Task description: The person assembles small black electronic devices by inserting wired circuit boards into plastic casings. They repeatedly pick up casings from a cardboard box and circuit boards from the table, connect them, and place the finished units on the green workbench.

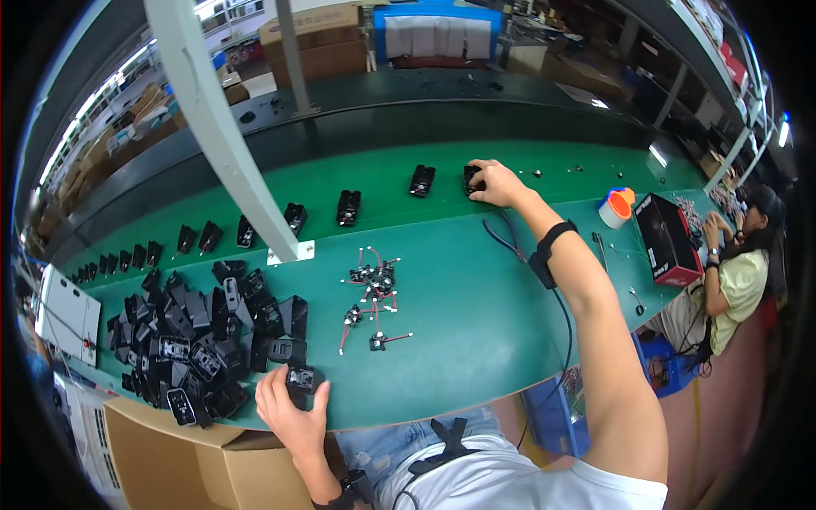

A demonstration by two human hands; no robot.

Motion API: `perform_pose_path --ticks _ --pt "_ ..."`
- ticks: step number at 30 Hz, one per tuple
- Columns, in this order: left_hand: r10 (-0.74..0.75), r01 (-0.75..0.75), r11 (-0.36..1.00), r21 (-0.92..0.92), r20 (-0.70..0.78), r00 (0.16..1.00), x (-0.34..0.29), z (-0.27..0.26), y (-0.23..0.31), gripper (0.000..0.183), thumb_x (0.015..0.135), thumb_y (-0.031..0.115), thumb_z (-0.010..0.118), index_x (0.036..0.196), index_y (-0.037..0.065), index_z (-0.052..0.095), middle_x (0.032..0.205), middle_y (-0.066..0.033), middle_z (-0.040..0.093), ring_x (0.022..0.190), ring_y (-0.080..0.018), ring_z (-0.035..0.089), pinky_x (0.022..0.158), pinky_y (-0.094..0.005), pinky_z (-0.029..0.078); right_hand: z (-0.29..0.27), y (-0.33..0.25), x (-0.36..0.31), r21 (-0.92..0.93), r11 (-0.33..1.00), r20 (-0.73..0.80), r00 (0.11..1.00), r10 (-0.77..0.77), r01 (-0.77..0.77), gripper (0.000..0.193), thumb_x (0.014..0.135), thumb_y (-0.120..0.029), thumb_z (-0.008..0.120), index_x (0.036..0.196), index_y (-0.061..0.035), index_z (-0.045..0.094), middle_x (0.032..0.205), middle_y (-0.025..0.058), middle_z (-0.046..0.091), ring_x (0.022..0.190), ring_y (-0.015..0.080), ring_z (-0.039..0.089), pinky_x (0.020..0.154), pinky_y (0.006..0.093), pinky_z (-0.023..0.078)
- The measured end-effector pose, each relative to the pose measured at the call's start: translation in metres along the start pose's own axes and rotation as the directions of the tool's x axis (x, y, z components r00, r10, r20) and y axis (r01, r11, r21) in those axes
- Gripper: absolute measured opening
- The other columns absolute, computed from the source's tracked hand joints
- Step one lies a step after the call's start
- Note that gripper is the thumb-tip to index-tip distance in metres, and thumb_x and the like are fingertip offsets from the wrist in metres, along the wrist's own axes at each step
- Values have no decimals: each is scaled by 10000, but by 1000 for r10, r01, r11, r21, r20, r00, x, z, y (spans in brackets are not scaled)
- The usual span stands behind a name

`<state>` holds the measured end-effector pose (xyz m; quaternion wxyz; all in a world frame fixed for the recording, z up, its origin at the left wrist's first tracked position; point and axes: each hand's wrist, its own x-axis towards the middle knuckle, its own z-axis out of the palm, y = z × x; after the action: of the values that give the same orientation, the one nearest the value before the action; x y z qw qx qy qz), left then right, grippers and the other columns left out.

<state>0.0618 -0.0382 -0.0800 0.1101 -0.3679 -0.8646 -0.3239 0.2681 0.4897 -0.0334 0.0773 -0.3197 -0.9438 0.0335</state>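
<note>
The left hand closes around a black plastic housing at the near edge of the green bench, just right of the heap of black housings. The right hand reaches far across, fingers clamped on another black part ending the row of parts beyond the white post. Between the hands, right of the wired connectors, bare green surface lies open.

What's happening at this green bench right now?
A person works at a green table. The left hand grips a black plastic housing beside a heap of housings. The right hand reaches far out, touching a housing in the row on the belt. Small wired parts lie between.
</note>
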Motion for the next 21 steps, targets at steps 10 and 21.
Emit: perform_pose_path --ticks 10,21 --pt "33 -29 978 -208 15 999 -14 -12 -9 797 678 217 802 1353 -47 471 1412 -229 434 1307 -431 431 1126 -512 313 -1 92 -21 86 884 -435 781 448 -460 314 867 -207 656 1174 -161 705 1301 164 606 1194 384 563 1028 466 476" --pt "101 -106 973 -206 -34 994 -30 -47 29 657 815 230 785 1380 4 536 1330 -250 481 1188 -407 498 1049 -486 382 13 108 -47 198 743 -281 689 668 -639 138 775 -98 688 895 -63 747 1096 184 690 1034 366 673 914 454 552"
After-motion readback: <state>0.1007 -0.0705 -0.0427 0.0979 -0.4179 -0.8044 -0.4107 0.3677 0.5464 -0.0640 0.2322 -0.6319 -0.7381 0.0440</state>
